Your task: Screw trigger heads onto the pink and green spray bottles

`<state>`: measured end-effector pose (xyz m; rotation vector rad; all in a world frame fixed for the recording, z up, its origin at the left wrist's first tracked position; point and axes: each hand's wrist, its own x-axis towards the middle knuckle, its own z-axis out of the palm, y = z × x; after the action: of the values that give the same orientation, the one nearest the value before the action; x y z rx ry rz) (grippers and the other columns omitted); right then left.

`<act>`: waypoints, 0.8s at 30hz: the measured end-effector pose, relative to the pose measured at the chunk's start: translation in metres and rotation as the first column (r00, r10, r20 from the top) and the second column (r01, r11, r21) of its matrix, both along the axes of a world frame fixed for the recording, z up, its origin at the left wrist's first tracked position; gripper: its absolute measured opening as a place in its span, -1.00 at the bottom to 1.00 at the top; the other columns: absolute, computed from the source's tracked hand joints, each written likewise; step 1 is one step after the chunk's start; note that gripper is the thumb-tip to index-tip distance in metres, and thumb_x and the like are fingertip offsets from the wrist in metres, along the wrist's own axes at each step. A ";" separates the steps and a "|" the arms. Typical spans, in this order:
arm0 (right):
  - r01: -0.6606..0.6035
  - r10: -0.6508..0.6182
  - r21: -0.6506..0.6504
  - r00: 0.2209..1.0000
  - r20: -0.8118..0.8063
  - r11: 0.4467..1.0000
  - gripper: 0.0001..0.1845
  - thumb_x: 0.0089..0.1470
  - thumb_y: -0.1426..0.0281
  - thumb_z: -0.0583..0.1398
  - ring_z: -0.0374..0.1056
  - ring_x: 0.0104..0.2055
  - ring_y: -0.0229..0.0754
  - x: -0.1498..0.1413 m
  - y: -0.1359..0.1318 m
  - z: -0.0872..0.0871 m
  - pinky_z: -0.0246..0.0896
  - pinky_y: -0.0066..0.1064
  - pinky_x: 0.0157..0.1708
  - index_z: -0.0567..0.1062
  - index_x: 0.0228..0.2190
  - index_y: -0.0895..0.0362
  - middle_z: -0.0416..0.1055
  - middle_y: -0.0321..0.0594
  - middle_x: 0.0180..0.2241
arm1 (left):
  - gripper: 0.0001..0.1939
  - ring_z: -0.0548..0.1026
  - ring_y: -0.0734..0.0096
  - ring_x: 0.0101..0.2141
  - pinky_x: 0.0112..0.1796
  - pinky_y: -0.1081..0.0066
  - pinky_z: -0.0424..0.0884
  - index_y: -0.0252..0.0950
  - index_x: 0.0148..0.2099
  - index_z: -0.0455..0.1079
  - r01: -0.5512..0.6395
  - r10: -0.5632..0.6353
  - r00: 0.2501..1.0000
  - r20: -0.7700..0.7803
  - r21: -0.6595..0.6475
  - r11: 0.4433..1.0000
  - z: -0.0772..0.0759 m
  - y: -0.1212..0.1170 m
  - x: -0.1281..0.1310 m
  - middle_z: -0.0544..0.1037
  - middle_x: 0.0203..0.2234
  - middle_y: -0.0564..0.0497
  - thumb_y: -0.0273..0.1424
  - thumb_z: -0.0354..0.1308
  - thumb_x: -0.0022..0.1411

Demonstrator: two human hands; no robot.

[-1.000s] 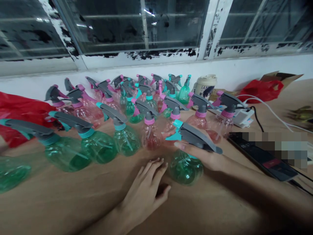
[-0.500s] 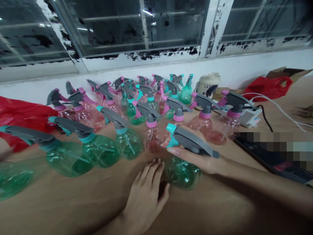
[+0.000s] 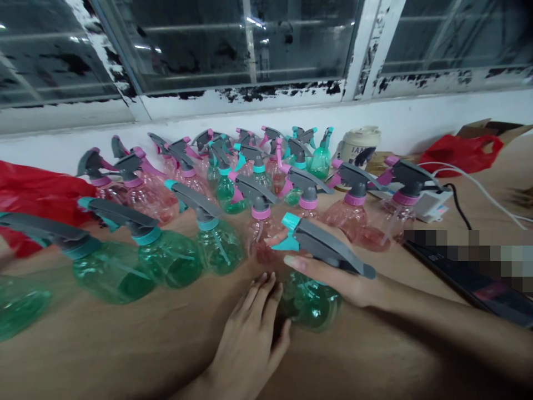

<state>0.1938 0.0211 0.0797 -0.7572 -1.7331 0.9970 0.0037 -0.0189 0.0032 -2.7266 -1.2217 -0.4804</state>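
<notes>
A green spray bottle with a grey and turquoise trigger head stands in front of me. My right hand is closed round its neck, just under the head, with the thumb along the near side. My left hand lies on the table, palm down with fingers stretched out, just left of that bottle; whether its thumb touches the bottle I cannot tell. Left of my hands another green spray bottle stands in a row with several of its kind. Right behind the held one is a pink spray bottle.
Several more pink and green bottles crowd toward the wall. A red plastic bag lies at the left, another red bag at the back right. A paper cup, a white adapter with cables and a dark phone are on the right.
The view has shifted slightly. My right hand keeps its hold on the green spray bottle, whose head sits slightly differently in the grip. My left hand stays flat beside it.
</notes>
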 end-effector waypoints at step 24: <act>-0.005 -0.003 0.086 0.996 0.090 0.996 -0.79 0.06 0.40 0.18 0.37 -0.33 -0.26 0.003 0.000 0.001 0.30 -0.39 -0.28 0.47 -0.20 0.02 0.44 -0.31 -0.33 | -0.58 0.28 0.04 0.09 -0.02 0.08 0.36 -0.43 0.13 0.21 0.012 -0.012 1.000 -0.026 -0.007 1.000 0.001 0.002 -0.001 0.34 0.07 -0.25 -0.39 0.00 0.25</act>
<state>0.1966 0.0213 0.0804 -0.7557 -1.8419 0.8946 0.0025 -0.0170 0.0042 -2.7384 -1.2041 -0.4413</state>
